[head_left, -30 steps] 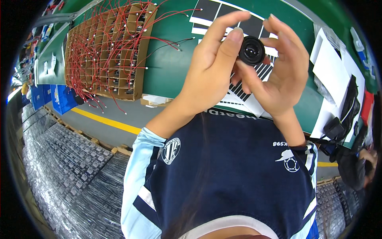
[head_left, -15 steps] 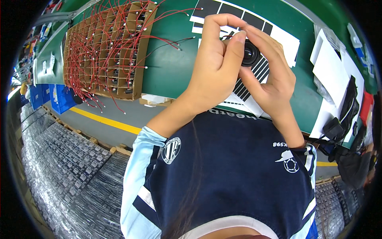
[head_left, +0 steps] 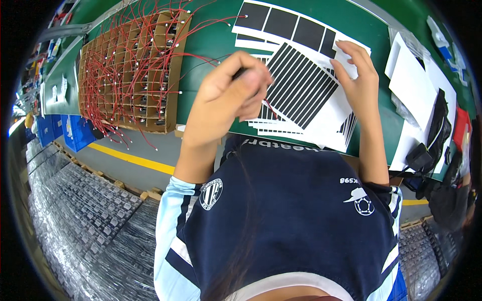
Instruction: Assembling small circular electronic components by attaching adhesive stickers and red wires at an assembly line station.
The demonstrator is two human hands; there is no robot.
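Observation:
My left hand (head_left: pixel 228 95) is closed, slightly blurred, above the left side of the paper sheets. Its curled fingers mostly cover a small black round part; a dark bit shows between thumb and forefinger, and a short red wire (head_left: pixel 270 106) hangs below the fingers. My right hand (head_left: pixel 357 75) hovers over the right edge of the sheets, with its fingers apart and nothing between them. Under both hands lies a sheet of black strips (head_left: pixel 303 85) on top of other white sheets. Farther back is a sheet with large black squares (head_left: pixel 281 22).
A cardboard divider box (head_left: pixel 173 75) with many red-wired parts stands on the green table (head_left: pixel 201 40) at left. White papers (head_left: pixel 414 75), a black pouch (head_left: pixel 439 118) and a black adapter (head_left: pixel 419 159) lie at right. Blue bins (head_left: pixel 75 133) and plastic-wrapped stacks (head_left: pixel 85 200) are beyond the table's near edge.
My hands have come apart. The left one moved left and toward me with the black round part; the right one let go of it, moved right and opened, uncovering the striped sheet.

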